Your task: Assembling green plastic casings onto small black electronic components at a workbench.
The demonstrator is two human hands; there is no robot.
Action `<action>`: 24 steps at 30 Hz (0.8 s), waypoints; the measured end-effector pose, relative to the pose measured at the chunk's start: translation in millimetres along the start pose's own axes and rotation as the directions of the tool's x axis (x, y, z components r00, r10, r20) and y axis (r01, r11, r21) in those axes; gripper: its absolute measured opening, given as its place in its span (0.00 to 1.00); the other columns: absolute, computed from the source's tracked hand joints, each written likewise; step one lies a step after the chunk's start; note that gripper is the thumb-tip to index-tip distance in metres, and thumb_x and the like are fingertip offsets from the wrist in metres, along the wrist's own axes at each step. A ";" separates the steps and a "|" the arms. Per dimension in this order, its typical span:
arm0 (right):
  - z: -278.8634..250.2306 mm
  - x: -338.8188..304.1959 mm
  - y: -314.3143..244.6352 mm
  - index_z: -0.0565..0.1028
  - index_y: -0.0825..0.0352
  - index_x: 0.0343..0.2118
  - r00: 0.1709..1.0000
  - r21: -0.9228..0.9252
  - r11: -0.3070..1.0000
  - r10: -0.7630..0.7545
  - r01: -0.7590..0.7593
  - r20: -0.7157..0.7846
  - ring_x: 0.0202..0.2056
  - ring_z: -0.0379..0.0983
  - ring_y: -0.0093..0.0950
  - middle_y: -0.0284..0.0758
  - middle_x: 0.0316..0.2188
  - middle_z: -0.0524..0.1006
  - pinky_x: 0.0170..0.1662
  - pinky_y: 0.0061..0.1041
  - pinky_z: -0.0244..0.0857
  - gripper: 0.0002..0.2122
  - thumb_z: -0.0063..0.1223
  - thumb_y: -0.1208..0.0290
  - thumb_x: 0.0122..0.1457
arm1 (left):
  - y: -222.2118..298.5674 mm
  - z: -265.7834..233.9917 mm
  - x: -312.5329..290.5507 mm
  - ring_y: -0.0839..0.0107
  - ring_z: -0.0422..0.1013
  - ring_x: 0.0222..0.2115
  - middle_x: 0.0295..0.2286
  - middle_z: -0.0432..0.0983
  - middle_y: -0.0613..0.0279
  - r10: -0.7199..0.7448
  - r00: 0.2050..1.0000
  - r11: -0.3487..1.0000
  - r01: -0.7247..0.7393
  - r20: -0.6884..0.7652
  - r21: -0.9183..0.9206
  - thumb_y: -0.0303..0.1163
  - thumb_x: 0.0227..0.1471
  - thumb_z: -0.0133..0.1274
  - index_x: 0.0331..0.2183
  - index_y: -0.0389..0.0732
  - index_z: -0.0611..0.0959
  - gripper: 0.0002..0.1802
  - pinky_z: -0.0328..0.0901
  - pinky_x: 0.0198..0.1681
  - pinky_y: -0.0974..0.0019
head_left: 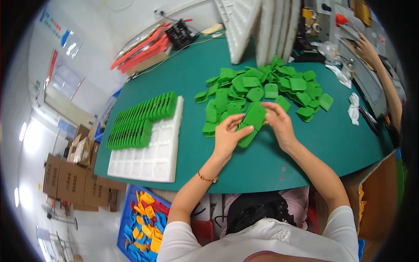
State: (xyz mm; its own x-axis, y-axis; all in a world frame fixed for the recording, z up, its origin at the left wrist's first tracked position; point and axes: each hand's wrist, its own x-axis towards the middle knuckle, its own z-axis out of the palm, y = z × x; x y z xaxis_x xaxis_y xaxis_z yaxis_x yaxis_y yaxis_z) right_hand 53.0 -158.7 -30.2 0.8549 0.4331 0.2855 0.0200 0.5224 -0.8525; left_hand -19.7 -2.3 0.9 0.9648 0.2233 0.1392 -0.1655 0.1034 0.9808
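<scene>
Above the green table [262,168], my left hand [228,134] is closed around flat green plastic pieces [253,117], its thumb pressed along their face. My right hand [279,124] grips their upper right edge between thumb and fingers. They seem to be several overlapping pieces, rounded at the corners. Just beyond my hands lies a loose heap of the same green pieces [251,82]. To the left, a white foam tray [163,150] carries two rows of green pieces standing on edge, packed tightly; its nearer and right-hand cells show bare white.
White foam trays [273,32] stand upright at the back. Red-edged folders [146,50] lie far left. A blue bin [123,218] of coloured plastic parts sits below the table's left front. At the right, another person's arm [384,74] reaches to a machine. Cardboard boxes [72,179] stand left.
</scene>
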 end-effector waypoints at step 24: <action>-9.1 -0.4 -5.1 0.56 0.69 0.53 0.996 -0.041 0.996 0.078 -0.076 0.042 0.41 0.68 0.26 0.40 0.49 0.64 0.40 0.22 0.63 0.24 0.45 0.70 0.53 | 58.5 -249.3 3.7 0.59 0.63 0.29 0.23 0.71 0.61 0.573 0.816 -0.309 0.307 -0.082 0.900 0.38 0.26 0.62 0.22 0.40 0.77 0.17 0.60 0.33 0.60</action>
State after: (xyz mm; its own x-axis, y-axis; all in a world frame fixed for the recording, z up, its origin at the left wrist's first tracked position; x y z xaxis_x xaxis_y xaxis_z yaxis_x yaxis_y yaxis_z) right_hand 57.2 -168.3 -29.9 0.8313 0.5031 0.2363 -0.0242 0.4574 -0.8889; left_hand -76.8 246.2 24.7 0.6754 0.3207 0.6641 0.5319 -0.8356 -0.1375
